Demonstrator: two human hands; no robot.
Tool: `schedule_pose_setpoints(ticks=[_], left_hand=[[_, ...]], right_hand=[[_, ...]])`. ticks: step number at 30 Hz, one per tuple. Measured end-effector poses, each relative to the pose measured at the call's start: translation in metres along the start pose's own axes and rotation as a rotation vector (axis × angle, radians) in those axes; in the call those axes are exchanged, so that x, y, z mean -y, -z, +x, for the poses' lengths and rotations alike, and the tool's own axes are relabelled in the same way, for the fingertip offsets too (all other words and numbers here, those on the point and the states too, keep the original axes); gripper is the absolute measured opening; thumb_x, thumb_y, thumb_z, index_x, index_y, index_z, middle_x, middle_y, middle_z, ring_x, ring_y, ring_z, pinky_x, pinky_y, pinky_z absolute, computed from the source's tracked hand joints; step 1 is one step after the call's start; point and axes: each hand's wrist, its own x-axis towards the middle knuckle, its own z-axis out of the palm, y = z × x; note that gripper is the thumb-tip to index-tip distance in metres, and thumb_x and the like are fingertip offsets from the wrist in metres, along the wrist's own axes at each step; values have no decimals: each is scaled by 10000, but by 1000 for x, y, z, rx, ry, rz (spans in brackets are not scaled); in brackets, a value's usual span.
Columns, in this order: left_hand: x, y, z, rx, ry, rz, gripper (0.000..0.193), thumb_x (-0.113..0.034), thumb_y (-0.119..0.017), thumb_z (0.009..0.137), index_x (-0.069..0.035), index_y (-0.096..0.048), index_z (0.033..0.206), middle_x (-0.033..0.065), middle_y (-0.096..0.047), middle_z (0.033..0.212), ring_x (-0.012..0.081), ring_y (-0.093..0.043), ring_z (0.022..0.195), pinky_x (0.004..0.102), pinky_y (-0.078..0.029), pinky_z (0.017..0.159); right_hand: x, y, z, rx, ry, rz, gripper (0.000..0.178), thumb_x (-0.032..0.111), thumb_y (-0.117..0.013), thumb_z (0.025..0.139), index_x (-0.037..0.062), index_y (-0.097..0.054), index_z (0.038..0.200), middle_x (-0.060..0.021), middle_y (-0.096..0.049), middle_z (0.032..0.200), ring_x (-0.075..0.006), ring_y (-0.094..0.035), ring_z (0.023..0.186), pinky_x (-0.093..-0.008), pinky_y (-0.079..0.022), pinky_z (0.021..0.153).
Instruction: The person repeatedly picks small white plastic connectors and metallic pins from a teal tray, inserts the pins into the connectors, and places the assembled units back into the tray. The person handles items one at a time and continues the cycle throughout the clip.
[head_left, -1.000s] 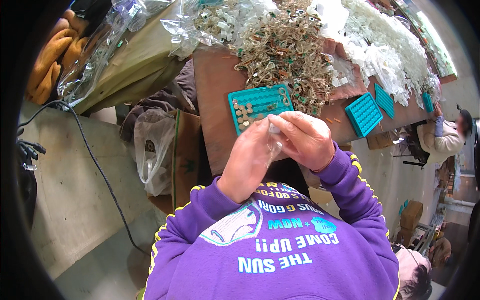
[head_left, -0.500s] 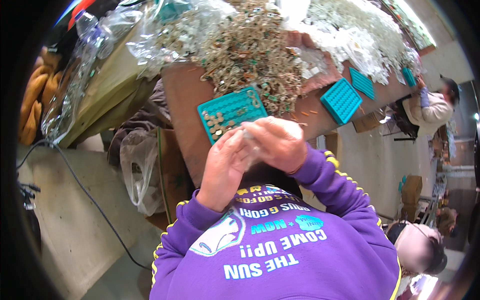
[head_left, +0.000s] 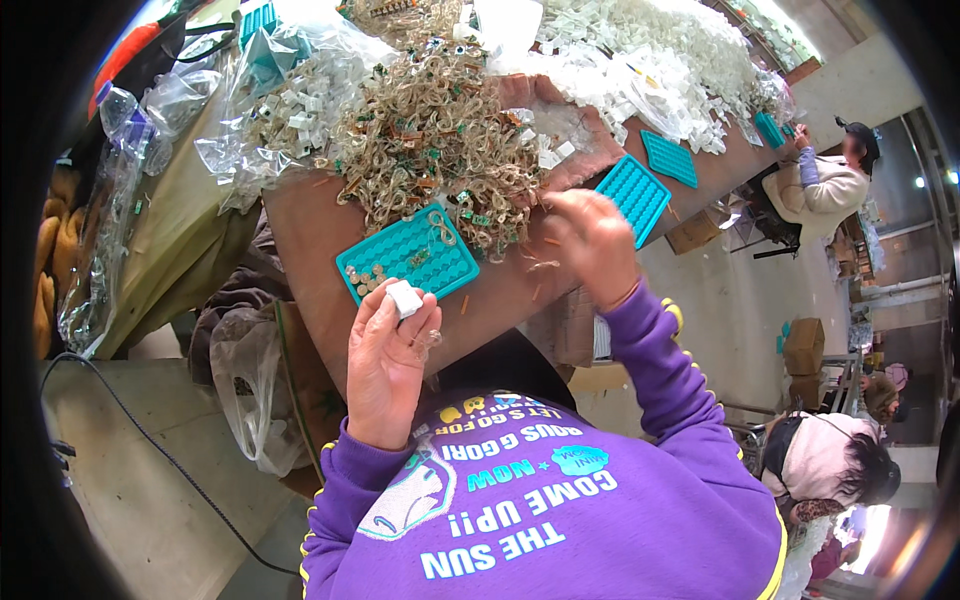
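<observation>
My left hand holds a small white plastic block between thumb and fingers, with a thin pale strand hanging by the fingertips. Just beyond it lies a teal ridged tray, with round gold-coloured discs at its near left corner, small bits in the middle and a coiled pale cord at its far right. My right hand is stretched out at the right edge of a heap of tangled pale cords with small green and orange pieces. Motion blurs its fingers, so whether they grip anything is unclear.
More teal trays lie right of my right hand on the brown table. Behind are white plastic pieces and clear bags. A plastic bag hangs at the left. Another person works at the far right.
My hands were together over the tray's near edge and have parted. The right has moved away to the heap; the left now shows the white block. The whole view has shifted.
</observation>
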Motion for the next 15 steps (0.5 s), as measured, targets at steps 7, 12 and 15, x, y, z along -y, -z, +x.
schedule_pose_setpoints(ticks=[7,12,15], left_hand=[[-3,5,1,-18,-41,43,212,-83,-569,950,-29,-578,1155,117,-652,1082,277,-646,1052,382,-541,918],[0,5,2,9,-49,32,212,-85,-567,953,-27,-573,1157,128,-651,1086,288,-631,1083,395,-528,925],[-3,5,2,13,-34,51,208,-88,-562,956,-26,-572,1154,136,-648,1090,294,-630,1084,390,-535,911]], right_hand=[[-110,-1,45,171,-151,-119,113,166,-675,808,111,-727,892,-88,-675,899,-292,-641,857,-378,-516,743],[-129,-31,57,293,158,-408,37,181,-676,780,147,-688,785,-29,-619,815,-272,-628,760,-374,-527,697],[-135,-34,61,235,174,-319,55,195,-665,778,159,-703,794,-35,-622,837,-267,-637,817,-384,-535,702]])
